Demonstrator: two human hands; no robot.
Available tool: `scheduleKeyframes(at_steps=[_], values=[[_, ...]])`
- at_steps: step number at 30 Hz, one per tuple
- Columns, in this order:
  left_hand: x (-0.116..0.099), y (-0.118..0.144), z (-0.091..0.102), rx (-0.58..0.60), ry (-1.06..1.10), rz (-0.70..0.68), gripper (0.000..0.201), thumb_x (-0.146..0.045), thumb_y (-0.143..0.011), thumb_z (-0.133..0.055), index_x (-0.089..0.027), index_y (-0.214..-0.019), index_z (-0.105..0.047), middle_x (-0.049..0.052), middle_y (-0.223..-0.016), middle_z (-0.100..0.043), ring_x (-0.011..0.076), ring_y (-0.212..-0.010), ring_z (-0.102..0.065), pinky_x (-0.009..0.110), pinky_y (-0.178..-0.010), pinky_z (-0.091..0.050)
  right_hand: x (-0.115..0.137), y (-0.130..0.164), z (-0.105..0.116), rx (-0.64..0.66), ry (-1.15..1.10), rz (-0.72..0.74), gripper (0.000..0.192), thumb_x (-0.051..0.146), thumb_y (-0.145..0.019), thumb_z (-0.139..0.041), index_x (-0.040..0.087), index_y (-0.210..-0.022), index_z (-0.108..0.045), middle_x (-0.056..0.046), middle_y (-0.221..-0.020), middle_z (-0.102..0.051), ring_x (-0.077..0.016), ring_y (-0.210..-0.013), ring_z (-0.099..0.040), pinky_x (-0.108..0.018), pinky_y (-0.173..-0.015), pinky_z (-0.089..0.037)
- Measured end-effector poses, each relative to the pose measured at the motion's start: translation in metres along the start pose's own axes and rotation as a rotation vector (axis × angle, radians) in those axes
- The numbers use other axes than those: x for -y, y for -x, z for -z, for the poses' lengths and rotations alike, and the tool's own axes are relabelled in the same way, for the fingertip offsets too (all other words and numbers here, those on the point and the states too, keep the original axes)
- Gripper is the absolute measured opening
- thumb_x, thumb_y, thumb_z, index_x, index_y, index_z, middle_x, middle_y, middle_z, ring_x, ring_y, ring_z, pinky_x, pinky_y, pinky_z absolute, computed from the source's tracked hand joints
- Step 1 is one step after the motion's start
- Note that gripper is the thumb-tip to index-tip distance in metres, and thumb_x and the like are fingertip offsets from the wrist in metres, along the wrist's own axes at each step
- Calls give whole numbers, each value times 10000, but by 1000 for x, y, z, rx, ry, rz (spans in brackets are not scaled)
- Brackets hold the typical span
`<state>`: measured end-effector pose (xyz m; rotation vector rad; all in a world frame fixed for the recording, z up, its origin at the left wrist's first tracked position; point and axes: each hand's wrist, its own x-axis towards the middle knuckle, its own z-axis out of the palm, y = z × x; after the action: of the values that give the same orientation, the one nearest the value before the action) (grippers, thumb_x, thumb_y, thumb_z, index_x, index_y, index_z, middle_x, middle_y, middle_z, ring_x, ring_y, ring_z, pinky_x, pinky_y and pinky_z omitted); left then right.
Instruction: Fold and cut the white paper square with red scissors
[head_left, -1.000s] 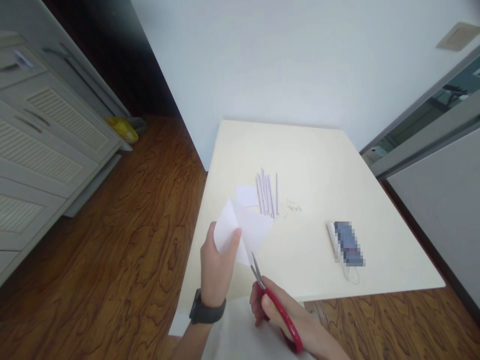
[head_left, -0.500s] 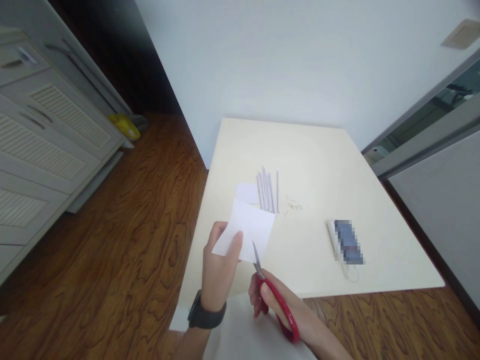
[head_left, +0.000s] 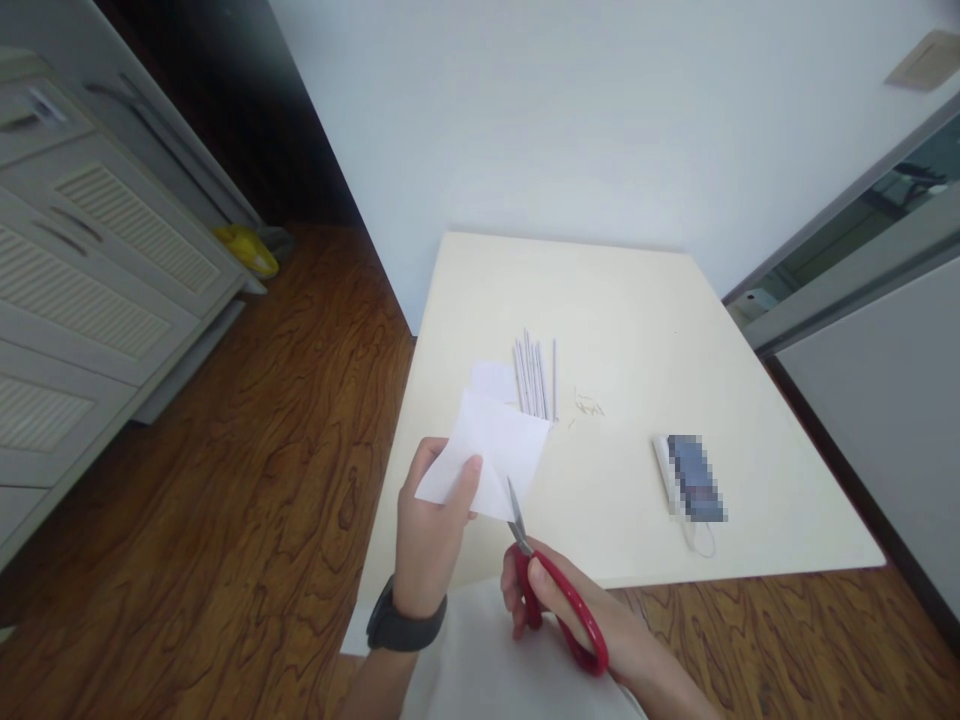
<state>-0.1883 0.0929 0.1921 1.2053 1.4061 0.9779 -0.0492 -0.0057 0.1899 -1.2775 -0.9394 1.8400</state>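
A row of thin white paper rolls (head_left: 534, 378) and a small white slip (head_left: 493, 379) are lying on the cream table (head_left: 637, 330) just beyond the sheet, with a blurred packet (head_left: 694, 478) well apart to the right. The left hand (head_left: 433, 530) is pinching the white paper sheet (head_left: 491, 452) above the table's near edge, while the right hand (head_left: 559, 610) is gripping the red scissors (head_left: 559, 595), blades meeting the sheet's lower edge. Since a second ago the sheet is lying flatter and the scissor tips are sitting closer in

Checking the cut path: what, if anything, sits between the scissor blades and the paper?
Nothing visible does. The right hand holds the red scissors, whose blade tips are at the lower edge of the paper that the left hand holds up above the table. Thumb and fingers grip left of the blades.
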Motion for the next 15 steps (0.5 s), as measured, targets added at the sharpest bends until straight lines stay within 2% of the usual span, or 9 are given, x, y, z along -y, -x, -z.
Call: scheduleKeyframes(at_steps=[15], values=[[4, 2, -1, -5, 52, 5, 171, -351, -793, -635, -232, -821, -515, -52, -692, -539, 104, -608, -515, 133, -416, -424, -3, 4, -2, 10, -50, -4, 425, 543, -935, -389, 160, -885, -567, -7, -775, -514, -124, -668, -513, -292, -696, -405]])
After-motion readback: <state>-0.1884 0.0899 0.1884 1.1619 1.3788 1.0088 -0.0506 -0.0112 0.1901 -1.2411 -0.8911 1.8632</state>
